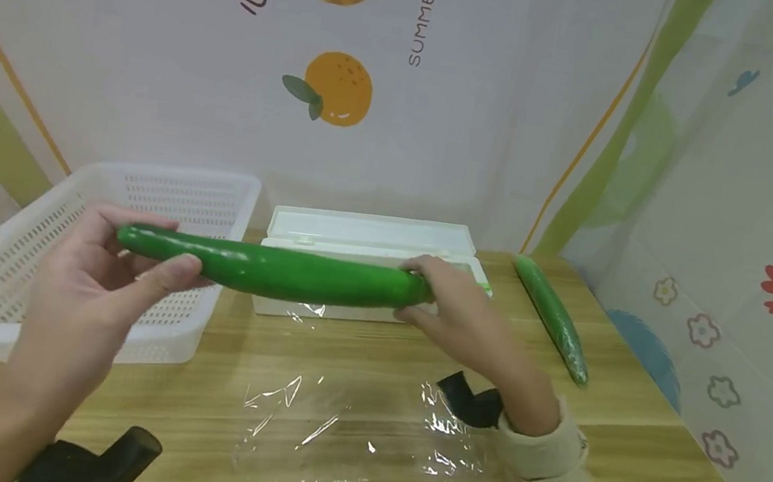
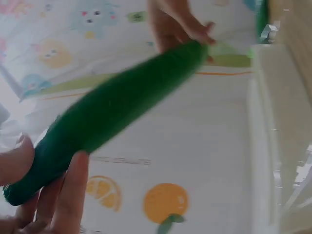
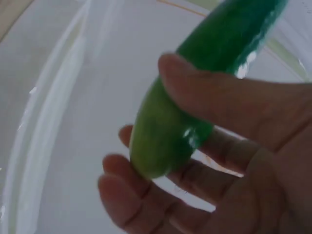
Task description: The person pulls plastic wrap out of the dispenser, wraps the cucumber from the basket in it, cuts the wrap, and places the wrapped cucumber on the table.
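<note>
A long green cucumber (image 1: 301,275) is held level above the table by both hands. My left hand (image 1: 90,291) pinches its left end between thumb and fingers. At the other end, my right hand (image 1: 458,307) grips the tip; in the right wrist view the thumb lies along one side and the fingers curl beneath the paler end. Below lies a sheet of clear plastic film (image 1: 340,422), flat and wrinkled on the wooden table (image 1: 216,422). Behind the cucumber stands a white box (image 1: 369,231) with its lid raised, its front partly hidden.
A white perforated basket (image 1: 219,309) stands at the left, partly behind my left hand. On the right of the table lies another cucumber (image 1: 555,320), with a shiny film-like surface. Printed cloth (image 1: 435,150) hangs behind the table and along the right side.
</note>
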Tool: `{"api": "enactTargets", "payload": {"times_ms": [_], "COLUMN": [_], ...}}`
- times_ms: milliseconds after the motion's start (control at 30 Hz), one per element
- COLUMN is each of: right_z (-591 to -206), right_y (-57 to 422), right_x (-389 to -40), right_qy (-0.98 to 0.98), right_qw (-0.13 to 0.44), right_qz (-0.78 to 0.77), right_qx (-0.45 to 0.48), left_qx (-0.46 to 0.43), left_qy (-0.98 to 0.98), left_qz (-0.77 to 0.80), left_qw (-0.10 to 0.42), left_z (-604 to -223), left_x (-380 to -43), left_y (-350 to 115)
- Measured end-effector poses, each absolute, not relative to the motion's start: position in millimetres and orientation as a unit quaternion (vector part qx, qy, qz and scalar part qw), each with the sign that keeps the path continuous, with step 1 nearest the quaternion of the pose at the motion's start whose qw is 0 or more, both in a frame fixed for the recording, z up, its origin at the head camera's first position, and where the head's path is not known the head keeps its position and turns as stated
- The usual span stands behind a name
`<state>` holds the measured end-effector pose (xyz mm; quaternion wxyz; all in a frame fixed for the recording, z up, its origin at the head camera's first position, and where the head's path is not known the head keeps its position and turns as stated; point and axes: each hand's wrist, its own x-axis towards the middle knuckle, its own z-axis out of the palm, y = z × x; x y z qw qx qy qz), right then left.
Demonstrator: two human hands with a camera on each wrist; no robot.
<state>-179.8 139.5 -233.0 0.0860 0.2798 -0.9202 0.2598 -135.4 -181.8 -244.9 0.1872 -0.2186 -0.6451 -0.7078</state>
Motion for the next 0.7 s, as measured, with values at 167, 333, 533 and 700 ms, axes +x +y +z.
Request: {"api": "enactTargets", "payload": {"times_ms": [167,333,533,700], "right_z": [-258.8,-298.9,-324.6,-334.4], "right_y": [185.4,214.7,229.7,233.6], "right_x": [-178.5,-175.8,-170.0,-169.3], "right_qy": [-0.92,-0.914,-0.902,-0.899], "right_qw": [0.006,-0.056,-0.11,-0.112], "right_qz": [0.256,0.262,0.311,0.318], "right_qx": [0.297,0.305,0.278,0.279], "left_qx": [-0.188,-0.212,-0.252,-0.257], "left_qy": [-0.811,-0.877,-0.901,-0.912], "left_qz": [-0.542,-0.428,-0.353,-0.318], "left_qw": [0.114,0.047,-0.003,-0.028], "left_z": [-255.6,-291.1,-320.4,-333.8], "left_x": [-125.2,-136.1,-144.1,-147.1], "left_y": [-148.6,-139.5,-134.4,-131.1]}}
